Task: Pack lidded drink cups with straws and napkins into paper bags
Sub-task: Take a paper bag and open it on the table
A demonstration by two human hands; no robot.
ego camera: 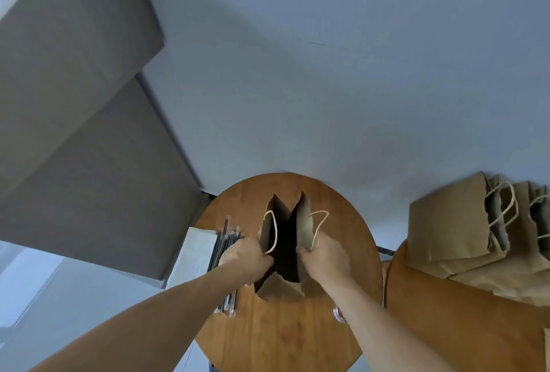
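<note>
Paper bag (303, 223) mouth between both grips (247, 258) (324, 255)

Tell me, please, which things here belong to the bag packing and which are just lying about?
Belong to the job: the open paper bag, its rim gripped by the left hand and right hand; straws; white napkin stack; spare bags on the next table.
Just lying about: large boxes; small red-and-white round item by the right forearm, too hidden to identify.

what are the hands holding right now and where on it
Both hands hold one standing paper bag by its top rim, pulling it open: the left hand grips the left edge and the right hand the right edge.
</note>
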